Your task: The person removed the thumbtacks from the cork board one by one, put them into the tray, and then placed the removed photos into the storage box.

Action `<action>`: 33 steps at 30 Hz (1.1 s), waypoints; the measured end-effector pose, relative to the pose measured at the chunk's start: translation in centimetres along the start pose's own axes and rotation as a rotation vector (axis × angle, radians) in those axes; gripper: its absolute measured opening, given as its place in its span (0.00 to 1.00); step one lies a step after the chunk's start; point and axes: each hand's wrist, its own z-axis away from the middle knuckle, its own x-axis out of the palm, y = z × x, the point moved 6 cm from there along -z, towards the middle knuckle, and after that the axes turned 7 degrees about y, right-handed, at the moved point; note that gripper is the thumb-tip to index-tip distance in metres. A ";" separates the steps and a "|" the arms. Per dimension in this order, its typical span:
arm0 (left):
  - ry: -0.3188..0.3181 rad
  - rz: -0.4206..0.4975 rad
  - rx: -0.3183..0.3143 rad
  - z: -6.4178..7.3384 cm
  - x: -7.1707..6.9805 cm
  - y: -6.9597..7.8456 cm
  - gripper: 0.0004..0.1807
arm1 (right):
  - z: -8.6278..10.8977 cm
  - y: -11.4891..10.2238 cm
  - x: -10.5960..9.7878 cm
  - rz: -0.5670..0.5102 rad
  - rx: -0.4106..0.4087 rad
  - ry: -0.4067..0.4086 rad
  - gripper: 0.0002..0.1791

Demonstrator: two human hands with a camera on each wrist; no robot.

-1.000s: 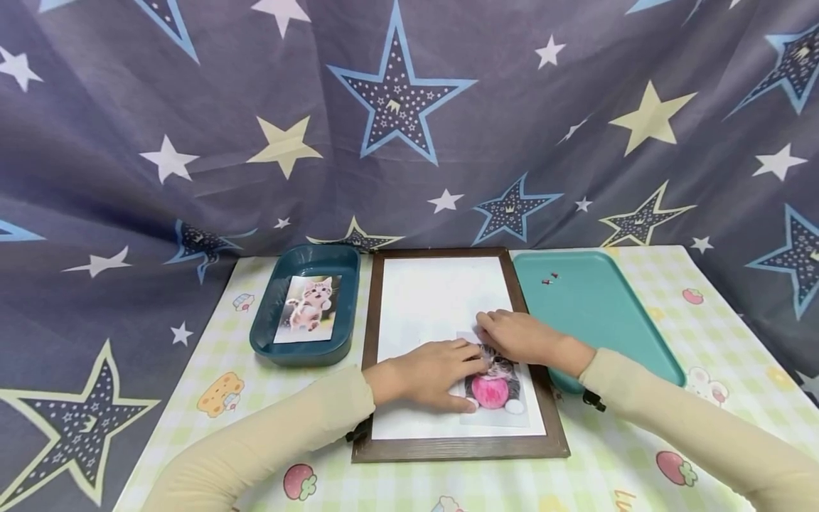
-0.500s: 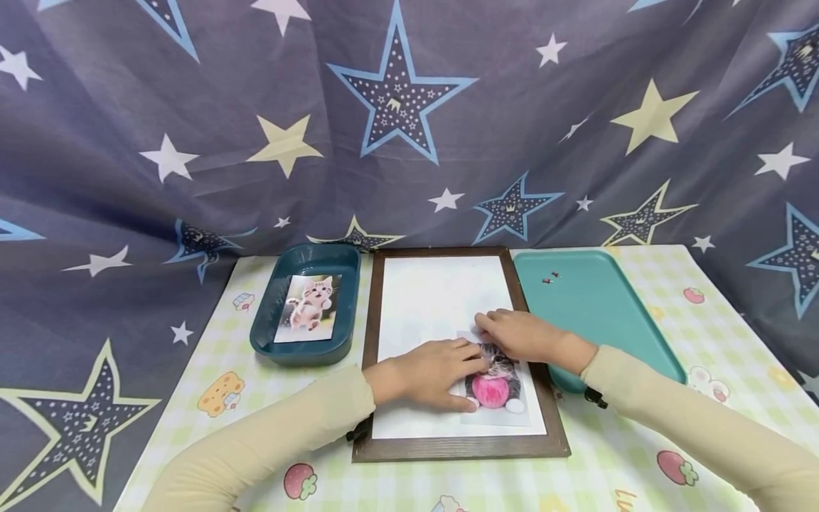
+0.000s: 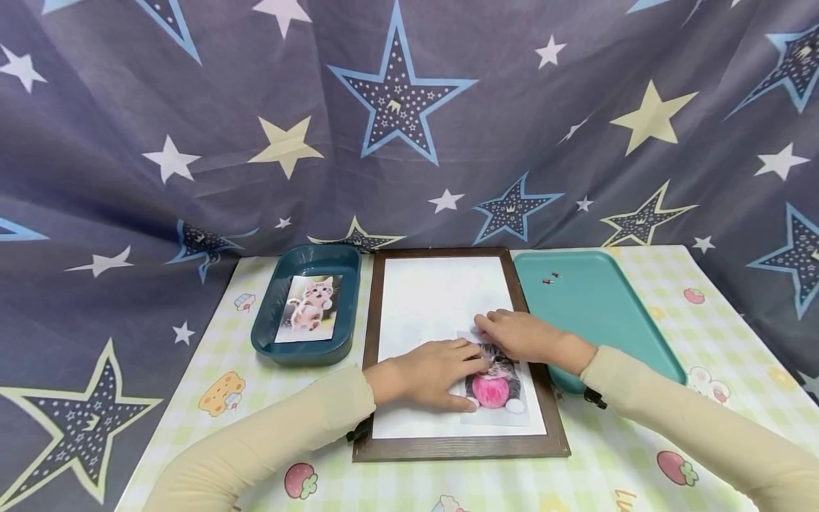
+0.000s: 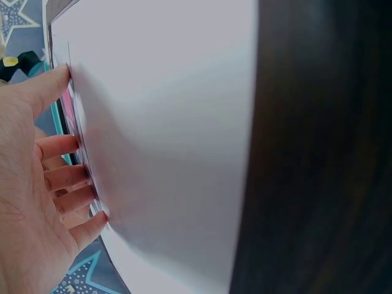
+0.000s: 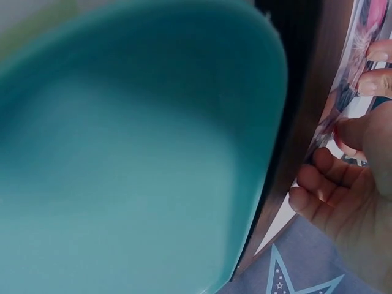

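A kitten photo with a pink fluffy ball (image 3: 491,391) lies on the white board (image 3: 441,295), inside its brown frame (image 3: 461,449), at the lower right. My left hand (image 3: 438,373) rests on the photo's left side, fingers spread; the left wrist view shows the fingertips (image 4: 98,220) against the board. At the photo's upper edge is my right hand (image 3: 521,334), fingers curled. In the right wrist view, its thumb (image 5: 354,131) and forefinger come together over the photo; I cannot tell what is between them. The kitten's upper head is partly covered by both hands.
Left of the board, a dark teal bin (image 3: 345,334) holds another kitten photo (image 3: 308,309). To the right lies a green tray (image 3: 595,306) bearing two small red push pins (image 3: 547,281). A checked cloth (image 3: 397,487) covers the table; a starry curtain (image 3: 486,142) hangs behind.
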 end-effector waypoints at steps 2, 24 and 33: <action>-0.002 0.000 -0.001 0.0 0.0 0.1 0.42 | 0.1 -0.1 0.0 0.006 -0.008 -0.001 0.03; -0.007 0.017 -0.003 -0.1 0.0 0.2 0.42 | 0.2 0.1 0.3 0.037 0.006 -0.043 0.04; -0.011 0.008 -0.011 -0.1 0.0 0.1 0.42 | 0.1 0.1 0.3 0.041 0.017 -0.033 0.04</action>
